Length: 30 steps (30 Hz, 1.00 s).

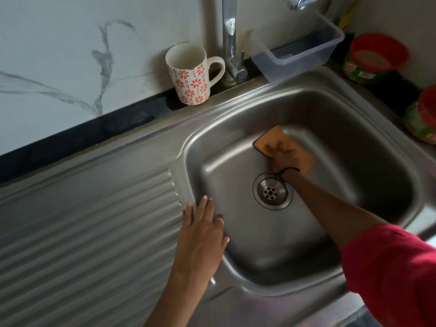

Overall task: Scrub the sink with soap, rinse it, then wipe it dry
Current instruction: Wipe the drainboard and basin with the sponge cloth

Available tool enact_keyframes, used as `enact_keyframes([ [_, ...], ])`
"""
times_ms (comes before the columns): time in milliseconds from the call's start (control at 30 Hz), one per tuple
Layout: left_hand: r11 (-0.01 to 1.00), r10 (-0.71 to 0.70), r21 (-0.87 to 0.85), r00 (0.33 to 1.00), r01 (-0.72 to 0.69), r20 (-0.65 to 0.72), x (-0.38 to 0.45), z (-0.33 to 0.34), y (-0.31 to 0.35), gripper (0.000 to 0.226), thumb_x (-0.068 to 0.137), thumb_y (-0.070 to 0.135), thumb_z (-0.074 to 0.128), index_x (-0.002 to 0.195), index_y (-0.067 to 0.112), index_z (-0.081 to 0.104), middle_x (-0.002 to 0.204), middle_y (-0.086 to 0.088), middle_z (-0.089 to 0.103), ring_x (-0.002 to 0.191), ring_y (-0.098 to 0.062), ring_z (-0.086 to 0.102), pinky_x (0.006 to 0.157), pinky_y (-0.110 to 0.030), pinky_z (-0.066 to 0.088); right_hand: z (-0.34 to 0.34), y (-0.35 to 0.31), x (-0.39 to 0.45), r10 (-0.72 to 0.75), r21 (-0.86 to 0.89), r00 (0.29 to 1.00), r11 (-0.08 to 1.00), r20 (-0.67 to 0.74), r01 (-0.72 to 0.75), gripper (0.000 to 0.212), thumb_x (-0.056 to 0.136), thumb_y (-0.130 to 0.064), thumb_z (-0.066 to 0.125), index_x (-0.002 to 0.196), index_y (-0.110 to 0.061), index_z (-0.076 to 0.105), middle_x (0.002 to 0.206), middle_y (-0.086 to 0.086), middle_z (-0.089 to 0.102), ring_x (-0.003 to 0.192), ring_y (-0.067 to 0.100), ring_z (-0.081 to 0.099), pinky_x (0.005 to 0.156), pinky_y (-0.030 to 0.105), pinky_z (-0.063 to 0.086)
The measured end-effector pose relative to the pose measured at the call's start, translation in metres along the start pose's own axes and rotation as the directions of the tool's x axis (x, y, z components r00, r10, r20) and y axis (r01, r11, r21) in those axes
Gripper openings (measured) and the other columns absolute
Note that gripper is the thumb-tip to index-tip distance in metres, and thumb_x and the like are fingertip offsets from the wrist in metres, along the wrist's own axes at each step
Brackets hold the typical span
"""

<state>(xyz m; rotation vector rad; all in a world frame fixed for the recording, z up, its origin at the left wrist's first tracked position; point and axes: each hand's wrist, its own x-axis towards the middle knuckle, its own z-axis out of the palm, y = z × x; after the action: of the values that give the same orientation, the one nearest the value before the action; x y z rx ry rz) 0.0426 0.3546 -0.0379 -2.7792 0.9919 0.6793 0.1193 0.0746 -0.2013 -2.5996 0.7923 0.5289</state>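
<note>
Sponge, orange and flat, lies on the far floor of the steel sink, its long axis running far-left to near-right. Your right hand presses it, blurred; finger state cannot be told. Your left hand rests on the left rim, fingers straight.

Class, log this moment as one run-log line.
step: wiping basin | right hand: presses orange cloth on sink floor beyond drain | left hand: flat on rim | tap: no water seen
</note>
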Motion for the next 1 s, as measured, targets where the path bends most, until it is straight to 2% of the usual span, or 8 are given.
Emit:
enact_keyframes([
  [200, 0.998, -0.005, -0.064, 0.999, 0.001, -0.054, -0.002, 0.003, -0.004, 0.053, 0.097, 0.041, 0.037, 0.145, 0.019, 0.028, 0.157, -0.005, 0.005, 0.145, -0.018, -0.004, 0.116, -0.039, -0.005, 0.044, -0.060, -0.034, -0.223, -0.026, 0.970, 0.974, 0.100, 0.227, 0.054, 0.100, -0.015, 0.027, 0.146, -0.040, 0.016, 0.158, 0.002, -0.009, 0.135, 0.046, 0.017, 0.105, 0.057, 0.023],
  [433, 0.983, -0.056, -0.177, 0.995, 0.042, -0.077, 0.000, 0.002, -0.002, 0.052, 0.091, 0.031, 0.049, 0.141, 0.020, 0.036, 0.154, -0.001, 0.018, 0.144, -0.013, 0.003, 0.116, -0.037, -0.004, 0.056, -0.087, -0.061, -0.388, 0.008, 0.877, 0.915, 0.284, 0.402, 0.049, 0.100, -0.032, 0.028, 0.147, -0.037, 0.018, 0.158, 0.002, 0.005, 0.139, 0.038, 0.011, 0.111, 0.051, 0.014],
  [567, 0.981, -0.062, -0.188, 0.996, 0.049, -0.062, 0.000, 0.004, -0.003, 0.051, 0.091, 0.032, 0.049, 0.139, 0.020, 0.039, 0.152, 0.000, 0.025, 0.144, -0.011, 0.003, 0.115, -0.036, -0.007, 0.061, -0.084, -0.061, -0.491, -0.052, 0.796, 0.840, 0.354, 0.541, 0.052, 0.096, -0.018, 0.032, 0.143, -0.041, 0.028, 0.157, -0.010, 0.008, 0.137, 0.034, 0.020, 0.112, 0.050, 0.021],
  [767, 0.989, -0.037, -0.147, 0.999, 0.033, -0.027, 0.001, 0.006, 0.002, 0.046, 0.093, 0.023, 0.047, 0.138, 0.020, 0.040, 0.147, -0.001, 0.033, 0.143, -0.016, 0.008, 0.114, -0.042, -0.009, 0.068, -0.072, -0.065, -0.655, 0.039, 0.708, 0.741, 0.265, 0.671, 0.047, 0.089, -0.012, 0.046, 0.137, -0.014, 0.047, 0.144, 0.006, 0.044, 0.132, 0.026, 0.039, 0.110, 0.034, 0.032],
  [833, 0.990, -0.041, -0.132, 0.999, 0.040, 0.002, 0.001, 0.004, 0.006, 0.047, 0.094, 0.022, 0.047, 0.140, 0.020, 0.038, 0.147, -0.002, 0.034, 0.143, -0.018, 0.010, 0.114, -0.044, -0.009, 0.060, -0.070, -0.062, -0.724, 0.038, 0.636, 0.667, 0.266, 0.744, 0.040, 0.088, -0.002, 0.052, 0.128, -0.004, 0.054, 0.134, 0.017, 0.052, 0.123, 0.019, 0.047, 0.101, 0.014, 0.037],
  [867, 0.992, -0.030, -0.123, 0.999, 0.032, 0.016, 0.001, 0.004, 0.007, 0.048, 0.094, 0.024, 0.048, 0.140, 0.020, 0.037, 0.147, -0.002, 0.033, 0.143, -0.019, 0.009, 0.114, -0.044, -0.009, 0.057, -0.067, -0.057, -0.782, 0.027, 0.582, 0.602, 0.225, 0.798, 0.037, 0.085, 0.001, 0.054, 0.122, -0.001, 0.059, 0.127, 0.020, 0.057, 0.118, 0.022, 0.052, 0.098, 0.013, 0.038],
  [933, 0.992, -0.026, -0.122, 0.999, 0.031, 0.044, -0.002, 0.005, 0.011, 0.052, 0.092, 0.031, 0.050, 0.141, 0.020, 0.037, 0.151, -0.001, 0.026, 0.144, -0.019, 0.007, 0.114, -0.045, -0.010, 0.055, -0.065, -0.047, -0.852, 0.105, 0.462, 0.497, 0.245, 0.861, 0.029, 0.079, 0.002, 0.057, 0.104, -0.003, 0.071, 0.112, 0.021, 0.064, 0.104, 0.032, 0.062, 0.092, 0.030, 0.046],
  [1000, 0.989, -0.024, -0.146, 0.997, 0.034, 0.073, -0.007, 0.005, 0.018, 0.056, 0.091, 0.036, 0.051, 0.142, 0.019, 0.035, 0.155, 0.002, 0.018, 0.144, -0.017, 0.005, 0.114, -0.044, -0.010, 0.047, -0.064, -0.048, -0.797, 0.061, 0.467, 0.526, 0.383, 0.848, 0.026, 0.081, 0.002, 0.057, 0.099, -0.006, 0.074, 0.111, 0.019, 0.064, 0.102, 0.034, 0.061, 0.091, 0.034, 0.046],
])
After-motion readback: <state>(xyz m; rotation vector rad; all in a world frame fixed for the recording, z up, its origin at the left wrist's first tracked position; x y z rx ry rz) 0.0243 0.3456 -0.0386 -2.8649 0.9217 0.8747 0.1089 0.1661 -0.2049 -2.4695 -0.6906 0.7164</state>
